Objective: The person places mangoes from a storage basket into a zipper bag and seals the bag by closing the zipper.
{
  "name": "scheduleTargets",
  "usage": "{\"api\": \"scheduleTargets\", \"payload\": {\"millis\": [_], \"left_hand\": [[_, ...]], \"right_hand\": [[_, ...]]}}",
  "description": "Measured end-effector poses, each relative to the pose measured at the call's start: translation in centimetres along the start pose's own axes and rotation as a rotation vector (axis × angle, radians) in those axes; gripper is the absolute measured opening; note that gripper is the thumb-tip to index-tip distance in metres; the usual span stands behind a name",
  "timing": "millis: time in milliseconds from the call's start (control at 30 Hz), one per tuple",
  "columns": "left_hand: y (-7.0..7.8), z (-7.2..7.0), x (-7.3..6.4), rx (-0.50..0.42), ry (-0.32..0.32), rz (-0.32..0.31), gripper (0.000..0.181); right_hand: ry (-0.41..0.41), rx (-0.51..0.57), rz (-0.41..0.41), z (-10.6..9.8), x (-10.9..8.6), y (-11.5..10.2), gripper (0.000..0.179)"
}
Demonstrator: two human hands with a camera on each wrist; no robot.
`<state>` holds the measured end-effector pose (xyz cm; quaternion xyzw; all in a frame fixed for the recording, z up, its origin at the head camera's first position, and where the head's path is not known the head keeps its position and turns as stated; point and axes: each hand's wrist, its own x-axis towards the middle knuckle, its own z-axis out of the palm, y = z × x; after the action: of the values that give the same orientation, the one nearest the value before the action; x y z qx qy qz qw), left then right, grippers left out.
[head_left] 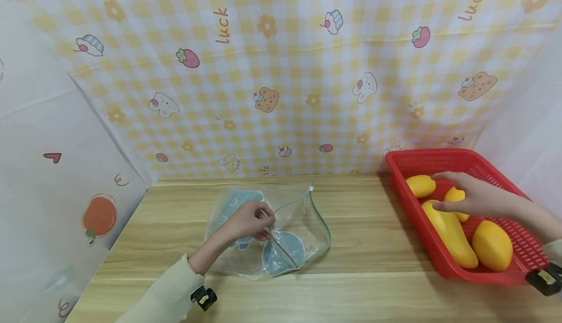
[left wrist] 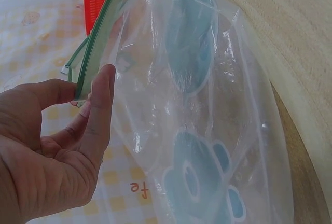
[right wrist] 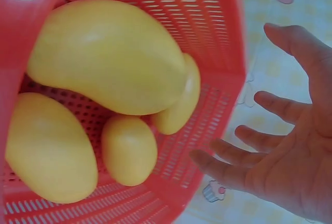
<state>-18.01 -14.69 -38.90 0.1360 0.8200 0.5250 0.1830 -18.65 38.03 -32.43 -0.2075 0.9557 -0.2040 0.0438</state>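
Observation:
A clear plastic zip bag (head_left: 318,250) with blue printed shapes lies on the table, its mouth spread apart. My left hand (head_left: 250,223) pinches the bag's green-edged rim (left wrist: 98,32) between thumb and fingers. The zip slider (head_left: 311,188) sits at the far end of the mouth. To the right, my right hand (head_left: 476,196) hovers over a red basket (head_left: 456,276) with its fingers spread, holding nothing. Several yellow mango-like fruits lie inside: a long one (head_left: 452,237), a rounded one (head_left: 492,246) and smaller ones, including one (right wrist: 128,150) partly behind my hand in the head view.
The wooden table (head_left: 360,264) extends between the bag and the basket. A checked, printed cloth (head_left: 298,69) hangs behind the table. White cloth (head_left: 48,142) hangs on the left side. A black wrist camera (head_left: 204,297) is strapped to my left sleeve.

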Motion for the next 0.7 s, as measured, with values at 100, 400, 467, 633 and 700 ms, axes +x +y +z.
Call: {"api": "scheduleTargets", "payload": {"millis": [100,400,467,633,700], "left_hand": [[-0.1,0.0,0.0,0.005,-0.002,-0.001,0.015],[0.0,0.2,-0.1,0.011,0.004,-0.014,0.014],[0.0,0.3,-0.1,0.011,0.004,-0.015,0.014],[0.0,0.3,-0.1,0.014,0.009,-0.013,0.014],[0.0,0.3,-0.2,0.017,0.009,-0.015,0.014]], "right_hand": [[-0.043,-0.006,0.013,0.5,0.0,0.4,0.078],[-0.126,-0.006,0.015,2.2,0.1,1.5,0.087],[-0.133,-0.005,0.011,2.4,0.1,1.8,0.088],[-0.154,0.003,0.008,2.7,0.3,2.5,0.091],[-0.16,0.003,0.014,2.8,0.4,2.6,0.091]]}}
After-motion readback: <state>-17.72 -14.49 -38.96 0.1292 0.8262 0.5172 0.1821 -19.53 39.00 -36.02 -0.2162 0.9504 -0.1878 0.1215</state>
